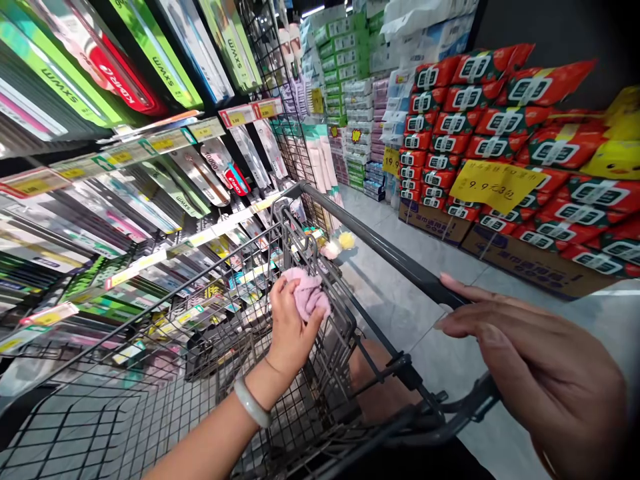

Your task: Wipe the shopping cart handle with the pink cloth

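Observation:
My left hand point(290, 320), with a pale bangle on the wrist, is closed round a bunched pink cloth point(311, 293). It presses the cloth against the dark metal bars at the handle end of a shopping cart point(340, 313). At the right, my right hand point(545, 367) grips the near end of the cart's grey handle point(380, 247), its fingertips lying over the bar. Part of that grip is hidden by the hand itself. Below the left hand, the wire basket point(150, 413) of the cart spreads out.
Shelves of packaged toothbrushes point(180, 180) line the left side, close to the cart. Red wipe packs point(480, 127) are stacked at the right on brown cartons point(525, 260), with a yellow price sign point(495, 185). Grey tiled floor point(375, 213) runs between them.

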`<state>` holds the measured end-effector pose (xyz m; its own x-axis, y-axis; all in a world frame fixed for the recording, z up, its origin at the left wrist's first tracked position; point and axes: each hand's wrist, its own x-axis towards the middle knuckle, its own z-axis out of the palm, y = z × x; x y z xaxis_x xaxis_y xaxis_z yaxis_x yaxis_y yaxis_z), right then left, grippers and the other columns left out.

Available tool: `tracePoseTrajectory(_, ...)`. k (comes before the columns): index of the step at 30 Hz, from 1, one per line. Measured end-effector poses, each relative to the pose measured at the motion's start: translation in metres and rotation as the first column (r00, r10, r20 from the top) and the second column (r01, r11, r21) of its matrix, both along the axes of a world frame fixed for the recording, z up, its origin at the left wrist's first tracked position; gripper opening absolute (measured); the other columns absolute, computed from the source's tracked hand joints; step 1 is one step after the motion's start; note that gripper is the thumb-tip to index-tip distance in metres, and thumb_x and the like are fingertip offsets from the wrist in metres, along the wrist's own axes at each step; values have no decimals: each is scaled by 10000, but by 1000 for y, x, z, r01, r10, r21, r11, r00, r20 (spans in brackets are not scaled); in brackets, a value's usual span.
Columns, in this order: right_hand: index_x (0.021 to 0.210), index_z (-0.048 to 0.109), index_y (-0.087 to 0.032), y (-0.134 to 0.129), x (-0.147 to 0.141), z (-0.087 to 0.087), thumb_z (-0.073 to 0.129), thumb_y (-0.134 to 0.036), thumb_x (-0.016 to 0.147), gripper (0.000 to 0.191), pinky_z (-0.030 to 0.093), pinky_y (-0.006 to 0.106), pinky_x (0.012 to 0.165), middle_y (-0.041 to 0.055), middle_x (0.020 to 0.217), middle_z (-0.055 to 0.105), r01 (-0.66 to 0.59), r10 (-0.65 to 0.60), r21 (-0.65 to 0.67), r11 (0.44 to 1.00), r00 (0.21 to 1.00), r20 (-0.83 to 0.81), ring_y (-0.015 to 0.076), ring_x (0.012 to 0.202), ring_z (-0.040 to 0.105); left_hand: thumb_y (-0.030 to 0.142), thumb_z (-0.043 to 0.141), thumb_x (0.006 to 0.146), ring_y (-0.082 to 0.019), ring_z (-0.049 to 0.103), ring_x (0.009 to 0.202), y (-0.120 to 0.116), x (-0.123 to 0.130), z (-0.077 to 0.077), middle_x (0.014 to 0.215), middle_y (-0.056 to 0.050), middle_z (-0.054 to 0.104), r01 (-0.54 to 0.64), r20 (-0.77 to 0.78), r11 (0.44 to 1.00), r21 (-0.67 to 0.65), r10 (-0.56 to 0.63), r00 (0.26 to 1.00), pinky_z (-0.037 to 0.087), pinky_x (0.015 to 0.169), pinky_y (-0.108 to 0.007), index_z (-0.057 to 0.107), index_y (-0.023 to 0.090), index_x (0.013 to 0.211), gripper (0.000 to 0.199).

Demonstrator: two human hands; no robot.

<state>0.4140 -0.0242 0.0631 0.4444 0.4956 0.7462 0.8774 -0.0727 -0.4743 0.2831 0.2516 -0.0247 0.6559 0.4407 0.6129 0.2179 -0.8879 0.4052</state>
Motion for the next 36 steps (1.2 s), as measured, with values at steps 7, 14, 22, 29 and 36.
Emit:
tracePoseTrajectory(7, 862, 708, -212, 2, 5, 0, 530, -143, 875, 192, 596, 402, 930, 13, 789, 734, -55, 54, 0, 999, 997, 49, 222, 913, 734, 373, 526, 912, -290, 470, 1264, 19, -25, -51, 1265, -159, 508, 71, -99, 997, -42, -75, 992, 422, 1053, -513, 445, 177, 1245, 394)
tracePoseTrajectory(14, 849, 705, -207, 2, -2, -2, 539, -112, 866, 192, 562, 363, 997, 10, 815, 729, -17, 18, 32, 999, 1000, -21, 213, 1013, 711, 297, 571, 828, -297, 486, 1198, -6, -7, 17, 1239, -130, 491, 98, 39, 992, 74, -101, 994, 422, 1028, -508, 513, 211, 1136, 325)
tracePoseTrajectory(22, 866, 705, -203, 4, 0, 0, 548, -91, 864, 193, 553, 331, 1002, 10, 822, 718, -48, 49, 45, 998, 998, -25, 201, 1064, 691, 236, 492, 864, -265, 575, 1011, 7, -32, -51, 1074, -123, 584, 148, -192, 985, -90, -163, 968, 507, 887, -438, 537, 166, 1128, 277)
tracePoseTrajectory(29, 862, 716, -217, 4, -3, -2, 546, -111, 868, 201, 564, 361, 982, 8, 828, 721, 5, -1, 57, 998, 998, -67, 223, 1031, 703, 302, 494, 849, -278, 526, 1093, -20, -24, 8, 1125, -121, 534, 201, -64, 979, -13, -202, 977, 475, 942, -455, 558, 210, 1037, 219)
tracePoseTrajectory(36, 865, 718, -209, 0, 6, -6, 564, -117, 859, 180, 577, 311, 923, 8, 824, 717, -63, 62, 32, 998, 997, 37, 207, 1026, 704, 272, 503, 799, -281, 562, 1041, -20, -40, -24, 1116, -130, 566, 299, -184, 953, -42, -302, 935, 505, 889, -454, 530, 188, 1155, 367)
